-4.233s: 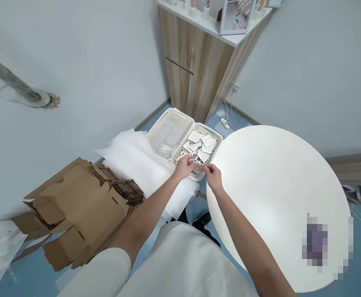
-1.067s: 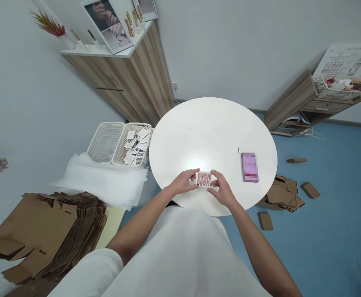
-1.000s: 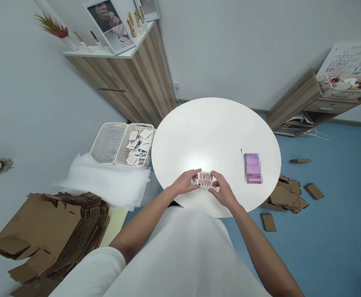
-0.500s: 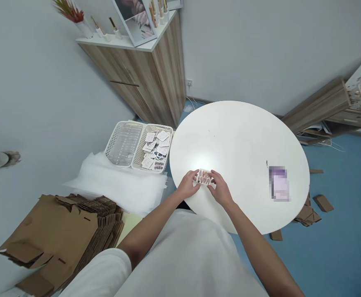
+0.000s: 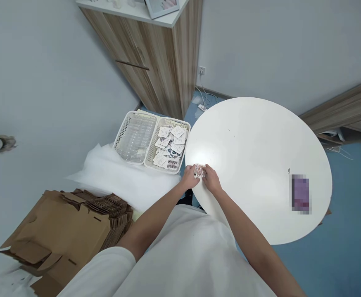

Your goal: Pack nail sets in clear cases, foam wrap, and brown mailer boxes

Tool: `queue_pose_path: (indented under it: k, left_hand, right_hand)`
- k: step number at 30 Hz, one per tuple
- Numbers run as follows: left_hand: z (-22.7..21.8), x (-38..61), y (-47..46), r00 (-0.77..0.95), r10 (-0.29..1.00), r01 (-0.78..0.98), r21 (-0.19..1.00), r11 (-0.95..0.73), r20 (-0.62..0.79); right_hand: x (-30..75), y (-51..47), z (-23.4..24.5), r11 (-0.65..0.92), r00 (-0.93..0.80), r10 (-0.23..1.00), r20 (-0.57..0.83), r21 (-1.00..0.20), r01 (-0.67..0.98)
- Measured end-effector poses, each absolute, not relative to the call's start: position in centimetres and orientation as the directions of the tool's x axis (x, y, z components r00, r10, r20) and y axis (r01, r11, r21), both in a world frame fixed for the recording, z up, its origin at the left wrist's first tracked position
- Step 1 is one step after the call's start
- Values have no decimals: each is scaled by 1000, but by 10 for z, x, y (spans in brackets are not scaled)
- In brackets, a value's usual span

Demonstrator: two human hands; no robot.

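Note:
Between my hands, over the near left edge of the round white table (image 5: 261,136), is a small card of press-on nails (image 5: 200,170). The nails sit on it in rows and look pinkish and glittery. My left hand (image 5: 188,178) is closed on its left edge, thumb toward me. On the opposite edge, my right hand (image 5: 212,180) also grips the card, its fingers covering that side. Just left of the table, a white basket (image 5: 149,163) holds a pile of white cards (image 5: 178,131) and more nail sets (image 5: 172,164).
A second basket (image 5: 117,138) contains clear plastic cases (image 5: 137,134). White foam sheeting (image 5: 106,169) and stacked flat cardboard boxes (image 5: 75,227) lie at my left. A blurred purple item (image 5: 300,193) rests on the table's right side. Behind the baskets stands a wooden cabinet (image 5: 155,53).
The view has shifted, so table and baskets appear further right. My hands and the nail card have moved left across the table toward its edge, and my hands are closer together.

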State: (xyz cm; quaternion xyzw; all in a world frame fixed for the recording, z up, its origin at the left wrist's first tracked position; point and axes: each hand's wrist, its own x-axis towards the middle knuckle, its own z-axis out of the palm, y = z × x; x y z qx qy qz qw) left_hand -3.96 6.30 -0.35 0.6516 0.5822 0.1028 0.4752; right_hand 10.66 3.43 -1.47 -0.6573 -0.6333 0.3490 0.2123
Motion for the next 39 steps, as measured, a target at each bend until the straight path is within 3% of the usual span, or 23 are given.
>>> queue_pose_path:
  k: [6,10,13,25,39]
  left_hand:
    - [-3,-43,60,337,848,652,751,103,-410]
    - [-3,-49,52,327,836,562,802,202,-440]
    - [-3,-52,49,339,841,518,830,208,-423]
    - [0,-50,76,339,842,537,821,194,-420]
    - [-7,-52,72,337,865,528,835,152,-371]
  right_hand:
    - [100,26,-7,-196,43,975,-217,-758,622]
    - [95,13,-3,-399,206,917,-342,-805,439]
    - [89,10,-3,-456,225,888,-400,-823,338]
    - [84,43,5,-482,180,872,-455,-862,158]
    - [90,37,3,-462,158,885,-438,-869,178]
